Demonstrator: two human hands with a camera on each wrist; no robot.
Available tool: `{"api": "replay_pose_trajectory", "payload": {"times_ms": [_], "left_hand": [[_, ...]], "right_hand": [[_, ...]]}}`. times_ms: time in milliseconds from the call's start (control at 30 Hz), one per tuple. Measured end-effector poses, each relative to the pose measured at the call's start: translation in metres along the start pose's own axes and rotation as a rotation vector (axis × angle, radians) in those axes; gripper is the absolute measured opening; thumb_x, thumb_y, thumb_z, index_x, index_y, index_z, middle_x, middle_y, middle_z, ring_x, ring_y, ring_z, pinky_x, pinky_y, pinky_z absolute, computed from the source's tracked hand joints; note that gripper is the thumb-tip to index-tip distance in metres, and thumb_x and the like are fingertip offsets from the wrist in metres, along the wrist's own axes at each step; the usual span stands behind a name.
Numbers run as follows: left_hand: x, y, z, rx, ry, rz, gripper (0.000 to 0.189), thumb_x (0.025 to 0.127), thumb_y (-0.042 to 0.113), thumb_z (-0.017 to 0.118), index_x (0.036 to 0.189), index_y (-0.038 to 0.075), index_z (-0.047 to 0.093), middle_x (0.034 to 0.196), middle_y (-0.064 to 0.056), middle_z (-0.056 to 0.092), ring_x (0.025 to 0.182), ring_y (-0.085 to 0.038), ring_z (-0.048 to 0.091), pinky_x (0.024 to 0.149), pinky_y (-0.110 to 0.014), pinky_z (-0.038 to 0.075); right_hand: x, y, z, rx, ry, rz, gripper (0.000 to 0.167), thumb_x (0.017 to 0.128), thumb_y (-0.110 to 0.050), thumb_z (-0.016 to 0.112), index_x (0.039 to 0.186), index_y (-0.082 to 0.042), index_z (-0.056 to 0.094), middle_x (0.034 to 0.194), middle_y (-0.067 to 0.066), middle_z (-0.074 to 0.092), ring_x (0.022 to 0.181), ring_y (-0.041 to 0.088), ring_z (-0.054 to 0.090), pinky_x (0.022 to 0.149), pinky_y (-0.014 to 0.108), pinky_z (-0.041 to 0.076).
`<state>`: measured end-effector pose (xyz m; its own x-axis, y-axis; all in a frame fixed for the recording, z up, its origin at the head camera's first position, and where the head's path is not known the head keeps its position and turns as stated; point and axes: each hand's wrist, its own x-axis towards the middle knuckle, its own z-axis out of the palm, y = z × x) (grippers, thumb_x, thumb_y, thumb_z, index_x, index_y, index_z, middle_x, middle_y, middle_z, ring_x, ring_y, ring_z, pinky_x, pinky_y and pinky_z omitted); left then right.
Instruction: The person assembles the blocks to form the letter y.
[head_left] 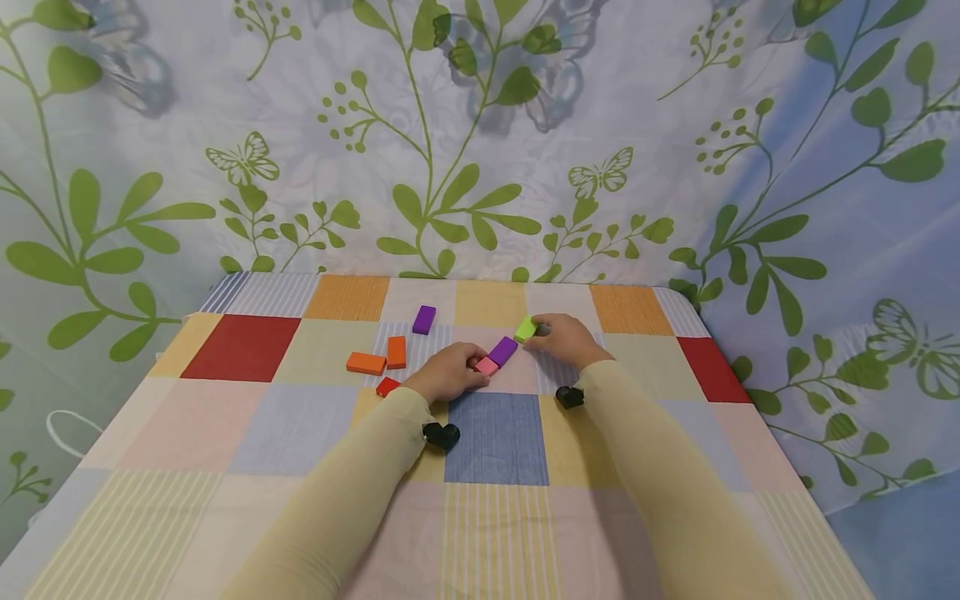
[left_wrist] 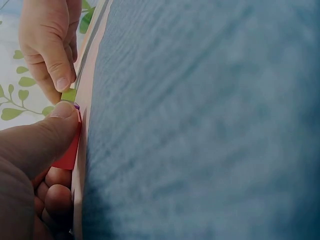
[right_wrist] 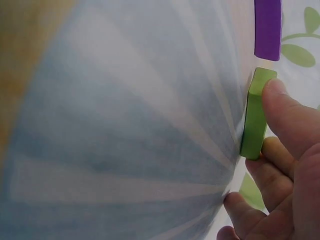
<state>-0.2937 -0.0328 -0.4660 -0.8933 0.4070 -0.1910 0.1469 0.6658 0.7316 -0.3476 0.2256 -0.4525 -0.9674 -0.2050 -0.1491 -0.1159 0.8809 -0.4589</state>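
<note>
My left hand (head_left: 448,372) pinches a pink block (head_left: 487,366) low over the patchwork cloth; in the left wrist view the thumb (left_wrist: 62,117) lies along that block. Touching its far right end in the head view is a purple block (head_left: 502,352). Farther right and back, my right hand (head_left: 564,338) holds a lime green block (head_left: 526,328) between thumb and fingers. In the right wrist view a narrow gap parts the green block (right_wrist: 256,117) from the purple one (right_wrist: 268,31). The three blocks run in a slanting row.
Left of the left hand lie two orange blocks (head_left: 366,363), set close at an angle, and a red block (head_left: 387,387) partly behind the forearm. Another purple block (head_left: 424,320) lies farther back. A leaf-patterned curtain (head_left: 480,150) hangs behind the table's far edge.
</note>
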Motion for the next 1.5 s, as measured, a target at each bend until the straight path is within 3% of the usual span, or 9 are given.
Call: {"api": "replay_pose_trajectory", "payload": {"times_ms": [400,1500], "left_hand": [[0.001,-0.001,0.001,-0.005,-0.001,-0.004,0.043,0.098,0.030,0.075,0.136,0.013,0.066,0.116,-0.004,0.063,0.108,-0.024,0.057,0.101,-0.040,0.049],[0.001,-0.002,0.001,-0.032,-0.006,-0.018,0.042,0.097,0.030,0.077,0.134,0.013,0.067,0.112,-0.004,0.064,0.104,-0.023,0.058,0.098,-0.039,0.049]], "right_hand": [[-0.001,-0.001,0.001,-0.023,-0.011,0.000,0.062,0.104,-0.035,0.066,0.156,-0.007,0.049,0.161,0.017,0.049,0.153,0.039,0.039,0.126,0.054,0.031],[-0.002,-0.011,0.003,-0.072,0.034,-0.027,0.058,0.101,-0.035,0.070,0.150,-0.008,0.058,0.154,0.016,0.058,0.148,0.040,0.047,0.124,0.053,0.035]]}}
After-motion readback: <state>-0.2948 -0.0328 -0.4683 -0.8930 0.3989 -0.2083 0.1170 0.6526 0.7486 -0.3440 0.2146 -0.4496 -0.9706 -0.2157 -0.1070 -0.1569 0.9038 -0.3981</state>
